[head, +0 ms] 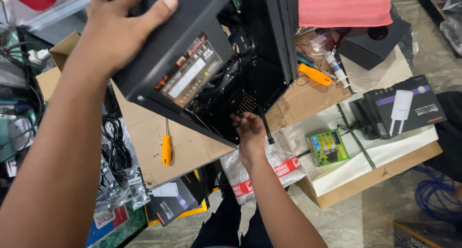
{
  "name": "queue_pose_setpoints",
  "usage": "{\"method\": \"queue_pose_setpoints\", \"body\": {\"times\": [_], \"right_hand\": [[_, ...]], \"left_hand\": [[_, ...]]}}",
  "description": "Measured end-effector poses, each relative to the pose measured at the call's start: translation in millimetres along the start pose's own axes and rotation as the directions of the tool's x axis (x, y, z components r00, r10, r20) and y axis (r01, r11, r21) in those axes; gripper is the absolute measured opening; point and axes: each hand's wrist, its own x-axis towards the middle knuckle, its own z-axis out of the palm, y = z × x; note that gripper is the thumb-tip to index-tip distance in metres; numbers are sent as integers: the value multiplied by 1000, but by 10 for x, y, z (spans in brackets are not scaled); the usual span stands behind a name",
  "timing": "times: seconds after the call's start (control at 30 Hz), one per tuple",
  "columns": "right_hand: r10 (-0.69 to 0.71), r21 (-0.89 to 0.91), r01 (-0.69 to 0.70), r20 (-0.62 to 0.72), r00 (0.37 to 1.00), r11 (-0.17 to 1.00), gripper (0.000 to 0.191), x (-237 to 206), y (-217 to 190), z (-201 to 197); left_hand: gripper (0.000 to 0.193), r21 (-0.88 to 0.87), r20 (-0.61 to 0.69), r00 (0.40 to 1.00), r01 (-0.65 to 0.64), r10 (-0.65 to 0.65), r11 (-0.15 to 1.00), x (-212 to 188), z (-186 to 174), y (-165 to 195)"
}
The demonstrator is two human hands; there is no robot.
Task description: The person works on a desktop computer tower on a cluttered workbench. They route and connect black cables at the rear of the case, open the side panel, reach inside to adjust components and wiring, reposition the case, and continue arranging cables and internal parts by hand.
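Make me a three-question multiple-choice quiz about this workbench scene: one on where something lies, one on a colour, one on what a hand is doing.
1. Where does the loose screwdriver lie?
A. On the flattened cardboard beside the case
B. Inside the computer case
C. On the floor

2. What colour is its handle?
A. Blue
B. Orange
C. Green

3. What is the left hand doing?
A. Hanging free
B. Holding a screwdriver
C. Gripping the power supply over the open computer case

Answers: 1 A, it rests on the brown sheet. 2 B, the handle is plainly orange. 3 C, fingers wrap the black box, while the right hand reaches into the case.
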Motion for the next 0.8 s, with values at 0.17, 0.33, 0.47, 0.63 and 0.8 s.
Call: {"method": "queue_pose_setpoints", "body": {"times": [0.17,0.33,0.47,0.63,0.8], "right_hand": [[5,40,-8,85,996,999,13,19,79,-161],[26,110,-53,232,972,993,14,99,166,-368],[46,100,-73,246,968,992,11,151,222,-471],[83,133,-127,298,951,983,10,190,246,-531],[107,135,-162,348,931,977,14,196,260,-603]], "left_hand": [[99,78,-31,998,-46,48,996,-166,60,129],[100,86,-74,994,-77,84,993,-392,177,240],[99,134,-139,971,-179,197,975,-499,230,288],[98,130,-160,957,-224,243,966,-572,246,316],[98,147,-177,948,-239,263,960,-649,285,371]]}}
